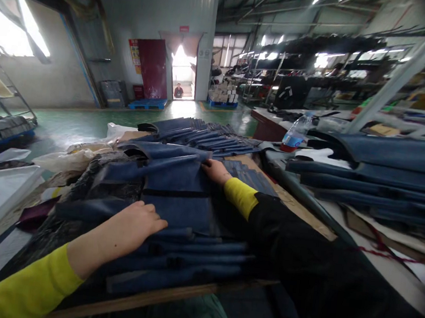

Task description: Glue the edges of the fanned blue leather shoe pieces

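A smooth, dark blue panel of sheet material [176, 175] with a black band across it lies over a pile on the work table. My right hand [216, 172] pinches its far right corner between thumb and fingers. Closer to me, my left hand [132, 229] is over the pile's left side with fingers curled and thumb toward the right. What is beneath those fingers is hidden. Several more folded blue pieces [194, 261] lie in overlapping rows at the near edge, and another stack of blue pieces [200, 135] fans out beyond the panel.
A wooden edge [152, 302] borders the table in front of me. On the right stand a plastic bottle [297, 132] and a second stack of blue pieces [384, 182]. Clear plastic bags [72, 157] lie to the left. A person [178, 91] is at the far doorway.
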`<state>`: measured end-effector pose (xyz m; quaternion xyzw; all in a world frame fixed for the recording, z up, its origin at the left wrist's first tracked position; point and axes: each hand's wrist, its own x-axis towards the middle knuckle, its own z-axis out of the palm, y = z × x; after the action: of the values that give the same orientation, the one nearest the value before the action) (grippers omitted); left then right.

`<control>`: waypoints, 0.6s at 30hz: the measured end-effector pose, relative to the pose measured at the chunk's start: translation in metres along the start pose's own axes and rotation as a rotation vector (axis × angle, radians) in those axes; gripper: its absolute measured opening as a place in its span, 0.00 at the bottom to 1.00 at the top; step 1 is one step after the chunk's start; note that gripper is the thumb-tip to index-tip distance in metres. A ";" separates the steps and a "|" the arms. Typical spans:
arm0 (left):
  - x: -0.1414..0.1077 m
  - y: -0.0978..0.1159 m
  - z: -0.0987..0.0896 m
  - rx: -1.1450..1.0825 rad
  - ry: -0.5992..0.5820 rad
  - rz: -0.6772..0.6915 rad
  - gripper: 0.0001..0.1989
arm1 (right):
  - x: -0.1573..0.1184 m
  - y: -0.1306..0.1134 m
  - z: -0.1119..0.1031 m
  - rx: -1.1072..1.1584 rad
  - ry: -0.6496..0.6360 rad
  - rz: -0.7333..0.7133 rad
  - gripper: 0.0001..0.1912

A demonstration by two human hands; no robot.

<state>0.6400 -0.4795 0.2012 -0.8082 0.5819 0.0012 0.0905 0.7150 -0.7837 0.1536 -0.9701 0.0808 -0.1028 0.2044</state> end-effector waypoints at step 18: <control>-0.002 -0.021 0.012 -0.418 -0.190 -0.102 0.16 | -0.012 0.009 0.013 0.150 0.049 0.069 0.12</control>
<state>0.6601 -0.4696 0.1929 -0.8341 0.5161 0.1930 -0.0245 0.7054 -0.7848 0.1363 -0.9458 0.1113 -0.1250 0.2782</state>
